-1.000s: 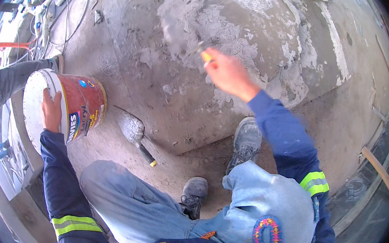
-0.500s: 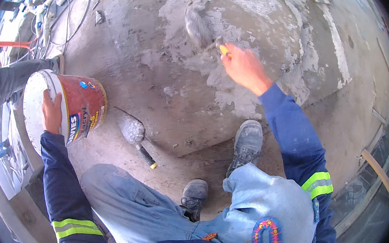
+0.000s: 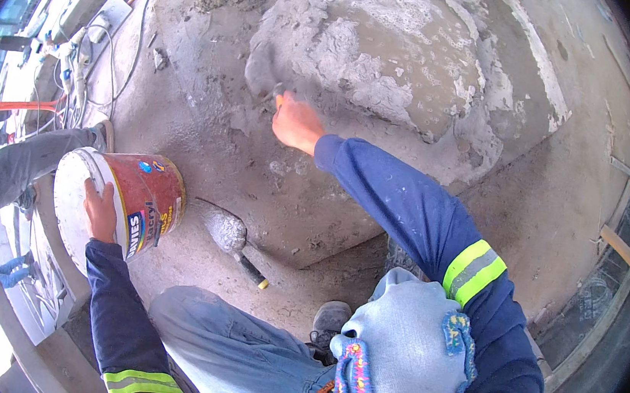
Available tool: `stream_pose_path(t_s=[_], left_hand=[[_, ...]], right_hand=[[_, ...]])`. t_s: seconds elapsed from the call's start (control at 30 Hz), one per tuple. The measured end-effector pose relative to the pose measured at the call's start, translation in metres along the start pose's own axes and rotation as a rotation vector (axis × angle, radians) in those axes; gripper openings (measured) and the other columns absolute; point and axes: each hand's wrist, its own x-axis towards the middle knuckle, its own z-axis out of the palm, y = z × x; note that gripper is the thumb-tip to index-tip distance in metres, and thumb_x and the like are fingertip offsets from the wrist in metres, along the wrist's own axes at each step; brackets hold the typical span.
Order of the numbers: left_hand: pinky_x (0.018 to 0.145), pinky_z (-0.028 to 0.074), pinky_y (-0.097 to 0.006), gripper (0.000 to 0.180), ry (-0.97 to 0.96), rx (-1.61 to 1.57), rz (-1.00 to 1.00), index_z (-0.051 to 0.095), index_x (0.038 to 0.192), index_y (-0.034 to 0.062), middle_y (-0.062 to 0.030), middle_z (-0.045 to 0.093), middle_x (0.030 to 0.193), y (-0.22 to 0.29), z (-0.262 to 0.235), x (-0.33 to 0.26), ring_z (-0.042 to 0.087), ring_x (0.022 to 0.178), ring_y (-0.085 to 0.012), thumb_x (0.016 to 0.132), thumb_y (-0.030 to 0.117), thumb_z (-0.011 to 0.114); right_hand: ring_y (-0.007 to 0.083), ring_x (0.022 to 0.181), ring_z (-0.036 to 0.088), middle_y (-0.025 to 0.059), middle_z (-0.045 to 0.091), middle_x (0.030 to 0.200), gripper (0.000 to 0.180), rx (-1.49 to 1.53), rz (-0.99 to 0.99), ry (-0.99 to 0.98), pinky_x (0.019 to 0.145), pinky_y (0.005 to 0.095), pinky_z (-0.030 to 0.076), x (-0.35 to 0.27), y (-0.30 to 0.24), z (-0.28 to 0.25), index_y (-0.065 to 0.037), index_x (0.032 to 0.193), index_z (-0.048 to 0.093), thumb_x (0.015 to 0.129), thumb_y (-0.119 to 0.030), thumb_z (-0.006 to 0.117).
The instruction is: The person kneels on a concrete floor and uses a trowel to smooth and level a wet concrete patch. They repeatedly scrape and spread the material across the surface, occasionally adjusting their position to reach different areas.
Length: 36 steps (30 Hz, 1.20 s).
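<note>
My right hand (image 3: pixel 297 124) is closed around the orange-yellow handle of a trowel (image 3: pixel 279 99). Its blade is smeared by motion at the left rim of the wet grey mortar (image 3: pixel 328 67) on the floor. Beside me on the left is a red paint bucket (image 3: pixel 153 191) with a white end face. My left hand (image 3: pixel 101 211) lies on that white face near the rim, fingers stretched out. A second trowel (image 3: pixel 228 232) with a black, yellow-tipped handle rests on the floor between the bucket and my feet, its blade coated in mortar.
Another person's grey-trousered leg (image 3: pixel 19 165) stands beyond the bucket. Cables (image 3: pixel 113 75) and an orange-red hose (image 3: pixel 17 108) run at the far left. A curved tan strip (image 3: pixel 622 252) lies at the right. My shoe (image 3: pixel 331 319) is on the floor below the mortar.
My right hand has swept the trowel left and slightly nearer across the mortar, uncovering more of the patch. My left hand stays on the bucket. The whole view has shifted a little.
</note>
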Motion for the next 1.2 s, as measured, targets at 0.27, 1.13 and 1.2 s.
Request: stream_pose_path(t_s=[0.27,1.13,1.2], left_hand=[[0.096,0.04,-0.045,0.052,0.025,0.026,0.02,0.044,0.128,-0.0086,-0.0353,0.056,0.116,0.002,-0.002,-0.002,0.053,0.114,-0.0479,0.089,0.023,0.057],[0.099,0.038,-0.042,0.054,0.014,0.038,0.086,0.042,0.133,-0.0067,-0.0321,0.053,0.126,-0.061,0.01,0.022,0.051,0.119,-0.0429,0.094,0.029,0.054],[0.099,0.038,-0.042,0.054,-0.018,0.036,0.054,0.042,0.133,-0.0062,-0.0325,0.053,0.126,-0.066,0.006,0.023,0.051,0.12,-0.0436,0.094,0.03,0.054]], right_hand=[[0.0417,0.077,0.066,0.0255,0.066,0.086,0.034,-0.065,-0.004,0.137,0.069,0.048,0.052,0.014,0.007,-0.042,0.006,0.111,0.044,0.091,-0.022,0.049],[0.0333,0.077,0.066,0.0122,0.066,0.093,0.039,-0.891,-0.225,-0.395,0.068,0.0444,0.052,-0.202,0.18,-0.267,-0.013,0.116,0.061,0.088,-0.04,0.06],[0.0316,0.075,0.066,0.0114,0.066,0.088,0.037,-0.948,-0.259,-0.378,0.066,0.0439,0.052,-0.192,0.189,-0.272,-0.014,0.113,0.063,0.088,-0.041,0.06]])
